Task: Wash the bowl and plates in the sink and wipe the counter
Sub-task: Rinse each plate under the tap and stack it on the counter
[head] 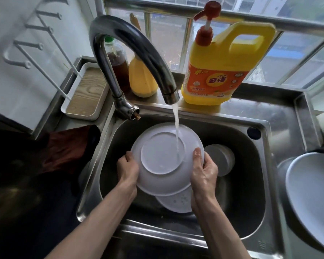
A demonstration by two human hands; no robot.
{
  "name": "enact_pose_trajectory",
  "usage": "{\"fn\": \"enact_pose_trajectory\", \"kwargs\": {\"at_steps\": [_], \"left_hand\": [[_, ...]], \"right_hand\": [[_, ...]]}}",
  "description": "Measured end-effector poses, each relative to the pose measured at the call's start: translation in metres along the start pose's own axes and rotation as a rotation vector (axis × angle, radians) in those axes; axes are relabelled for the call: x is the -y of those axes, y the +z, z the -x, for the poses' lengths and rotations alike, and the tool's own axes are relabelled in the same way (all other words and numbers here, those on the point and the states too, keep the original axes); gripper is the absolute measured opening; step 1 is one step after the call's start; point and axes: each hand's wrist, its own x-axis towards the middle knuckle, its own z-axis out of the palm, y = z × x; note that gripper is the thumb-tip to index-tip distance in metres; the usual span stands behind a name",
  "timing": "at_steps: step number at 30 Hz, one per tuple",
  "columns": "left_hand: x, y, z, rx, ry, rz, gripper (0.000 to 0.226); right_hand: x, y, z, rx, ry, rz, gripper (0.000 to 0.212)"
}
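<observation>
The left hand (127, 169) is curling round the left rim of the plate (163, 161), which is hanging over the sink (251, 184) under the running tap (131, 45), and the right hand (204, 172) is gripping the opposite rim, thumb on the back. Wet, stiff and probably breakable, it is likely feeling slippery, so opposite edges are looking like the safest hold. Its underside is facing up, tilted; being round, it is showing no long axis

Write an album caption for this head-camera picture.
Rinsing time: left hand and right hand grip an upturned white plate under the running tap, above a second plate and a bowl in the sink.
</observation>
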Motion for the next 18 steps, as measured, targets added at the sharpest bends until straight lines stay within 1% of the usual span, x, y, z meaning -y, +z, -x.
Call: {"fn": "enact_pose_trajectory", "kwargs": {"at_steps": [2,4,6,9,10,13,15,16,17,18], "left_hand": [[0.007,-0.003,0.002,0.078,0.058,-0.021,0.044],[0.007,-0.007,0.000,0.140,0.115,-0.080,0.052],[0.003,-0.010,-0.003,0.183,0.179,-0.161,0.069],[-0.007,-0.012,-0.003,0.230,0.269,-0.321,0.102],[-0.011,-0.012,-0.002,0.235,0.302,-0.370,0.106],[-0.021,-0.011,0.001,0.255,0.380,-0.471,0.095],[-0.023,-0.011,0.001,0.258,0.401,-0.504,0.090],[-0.024,-0.012,0.000,0.241,0.404,-0.513,0.091],[-0.025,-0.012,-0.001,0.213,0.393,-0.499,0.092],[-0.025,-0.013,-0.001,0.179,0.363,-0.463,0.092]], "right_hand": [[-0.002,0.003,-0.003,-0.067,-0.001,0.028,0.048],[-0.003,0.005,-0.006,-0.085,-0.015,0.066,0.054],[-0.002,0.004,-0.007,-0.069,-0.023,0.097,0.058],[0.000,0.001,-0.012,0.011,-0.017,0.135,0.066],[0.001,0.001,-0.013,0.046,-0.015,0.150,0.070],[0.002,0.004,-0.017,0.147,0.011,0.169,0.076],[0.004,0.006,-0.016,0.158,0.061,0.132,0.076],[0.004,0.005,-0.015,0.163,0.084,0.107,0.074],[0.004,0.005,-0.014,0.174,0.096,0.085,0.067],[0.002,0.003,-0.012,0.185,0.100,0.067,0.056]]}}
